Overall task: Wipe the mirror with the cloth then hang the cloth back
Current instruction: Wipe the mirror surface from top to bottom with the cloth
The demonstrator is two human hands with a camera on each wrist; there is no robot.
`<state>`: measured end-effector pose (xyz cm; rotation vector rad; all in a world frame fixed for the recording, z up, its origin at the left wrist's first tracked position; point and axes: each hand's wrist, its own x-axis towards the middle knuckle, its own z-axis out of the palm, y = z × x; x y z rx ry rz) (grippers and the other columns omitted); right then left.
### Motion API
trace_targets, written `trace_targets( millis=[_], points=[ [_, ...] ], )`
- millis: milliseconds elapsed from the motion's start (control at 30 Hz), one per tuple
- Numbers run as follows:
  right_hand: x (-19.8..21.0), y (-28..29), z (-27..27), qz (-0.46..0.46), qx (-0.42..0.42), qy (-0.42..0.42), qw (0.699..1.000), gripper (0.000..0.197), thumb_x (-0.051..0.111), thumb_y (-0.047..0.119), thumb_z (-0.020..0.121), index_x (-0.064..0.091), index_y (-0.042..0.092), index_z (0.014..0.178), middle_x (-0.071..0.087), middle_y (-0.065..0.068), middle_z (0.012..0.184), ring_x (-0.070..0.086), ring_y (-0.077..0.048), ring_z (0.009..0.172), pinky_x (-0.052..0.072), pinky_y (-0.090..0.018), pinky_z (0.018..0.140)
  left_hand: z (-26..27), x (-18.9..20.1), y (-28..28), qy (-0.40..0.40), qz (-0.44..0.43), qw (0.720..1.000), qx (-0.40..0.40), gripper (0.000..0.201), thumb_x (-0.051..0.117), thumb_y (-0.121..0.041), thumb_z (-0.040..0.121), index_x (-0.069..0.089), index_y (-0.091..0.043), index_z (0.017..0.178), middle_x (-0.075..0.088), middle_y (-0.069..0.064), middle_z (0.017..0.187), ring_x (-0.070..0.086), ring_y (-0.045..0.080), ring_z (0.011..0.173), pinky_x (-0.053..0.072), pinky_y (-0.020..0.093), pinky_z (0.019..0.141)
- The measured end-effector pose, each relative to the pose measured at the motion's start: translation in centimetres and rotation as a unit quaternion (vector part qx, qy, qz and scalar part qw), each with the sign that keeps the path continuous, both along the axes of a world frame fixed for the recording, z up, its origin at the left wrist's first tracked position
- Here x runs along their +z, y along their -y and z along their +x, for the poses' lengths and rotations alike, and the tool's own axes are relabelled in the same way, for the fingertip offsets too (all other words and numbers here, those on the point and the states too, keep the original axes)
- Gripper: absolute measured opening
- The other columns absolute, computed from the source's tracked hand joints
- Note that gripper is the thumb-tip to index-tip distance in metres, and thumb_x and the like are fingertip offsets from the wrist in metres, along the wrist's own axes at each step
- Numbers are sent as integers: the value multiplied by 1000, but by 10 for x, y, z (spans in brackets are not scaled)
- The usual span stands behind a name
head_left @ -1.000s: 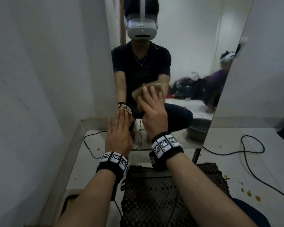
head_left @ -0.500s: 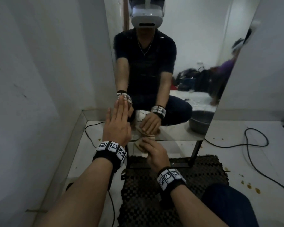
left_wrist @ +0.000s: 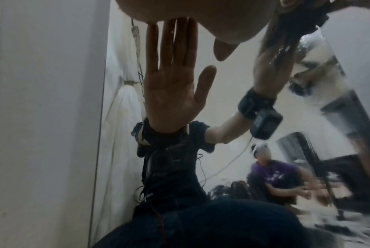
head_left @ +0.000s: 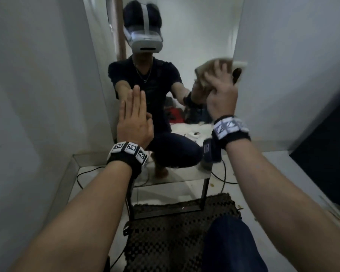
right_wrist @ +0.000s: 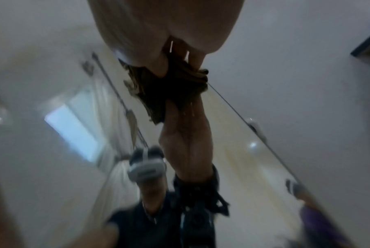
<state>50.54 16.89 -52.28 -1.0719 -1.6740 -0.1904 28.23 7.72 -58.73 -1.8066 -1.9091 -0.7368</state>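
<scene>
Wiping in progress: right hand [head_left: 220, 89] presses crumpled brown cloth [head_left: 204, 72] against tall frameless mirror [head_left: 185, 36], upper right edge. Left hand [head_left: 134, 118], fingers straight, braces mirror. Hanging remains.

Left hand [left_wrist: 201, 18] filled the top edge, close and out of focus, thumb tip hanging down. Tall frameless glass mirror [left_wrist: 222, 83] stood against the plain white wall [left_wrist: 42, 117]. Reflected in it: an open palm with straight fingers, fingertips meeting the real hand at the glass. Also reflected: the other forearm with a dark wristband and camera block, reaching up right, and a seated person in a purple shirt. Wet streaks showed on the glass, upper right. Right edge was blurred.
</scene>
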Motion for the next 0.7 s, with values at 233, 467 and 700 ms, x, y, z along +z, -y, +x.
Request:
trace_targets(
  millis=[233, 467, 700],
  points=[
    [-174, 71, 14, -145, -61, 22, 987, 56, 60, -20, 65, 73, 16, 106, 56, -8, 135, 48, -35, 129, 51, -48, 95, -1, -7, -4, -10, 7, 1000, 5, 80, 45, -29, 90, 4, -7, 154, -1, 11, 163, -2, 23, 151, 9, 45, 122],
    [-226, 112, 37, -357, -22, 57, 932, 53, 52, -15, 69, 74, 15, 107, 54, -4, 137, 45, -27, 132, 42, -35, 104, -3, -9, -3, -20, 16, 1000, 16, 79, 47, -29, 91, 3, -8, 154, -1, 10, 163, -2, 23, 151, 5, 42, 123],
    [-142, 78, 45, -431, 22, -69, 899, 35, 54, 0, 76, 76, 26, 86, 75, -1, 95, 65, -25, 96, 52, -33, 83, 1, -2, 3, -8, 6, 1000, 26, 79, 46, -31, 90, 6, -7, 154, 1, 10, 163, 2, 23, 151, 15, 45, 121]
  ],
)
